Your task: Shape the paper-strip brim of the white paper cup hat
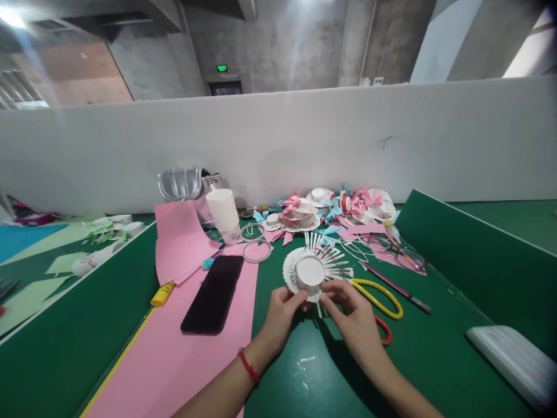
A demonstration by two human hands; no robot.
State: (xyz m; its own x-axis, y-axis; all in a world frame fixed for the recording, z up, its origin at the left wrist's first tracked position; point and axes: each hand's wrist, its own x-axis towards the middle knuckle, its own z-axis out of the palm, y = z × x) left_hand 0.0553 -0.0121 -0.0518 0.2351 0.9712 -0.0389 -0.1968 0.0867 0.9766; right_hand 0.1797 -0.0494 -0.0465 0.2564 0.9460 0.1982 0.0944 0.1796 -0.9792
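Note:
A white paper cup (pixel 310 271) with its wall cut into strips is held bottom up, the strips spread round it like petals. On the left its strips form a scalloped ring; those at the upper right stick out straight, with printed marks. My left hand (pixel 285 310) pinches its lower left edge between thumb and fingers. At the lower right, my right hand (pixel 348 307) has thumb and fingers closed on the strips near the rim. Scissors with a yellow handle (pixel 383 302) and a red handle (pixel 383 331) lie beside and partly behind my right hand.
Finished cup flowers and pink and blue paper scraps (pixel 304 215) pile up along the back. Stacked paper cups (pixel 223 209), tape rings (pixel 256 251), a black phone (pixel 213 295) and pink paper (pixel 183 241) lie left. A utility knife (pixel 398 288) and glasses (pixel 411 259) lie right. Green dividers (pixel 470 255) flank the desk.

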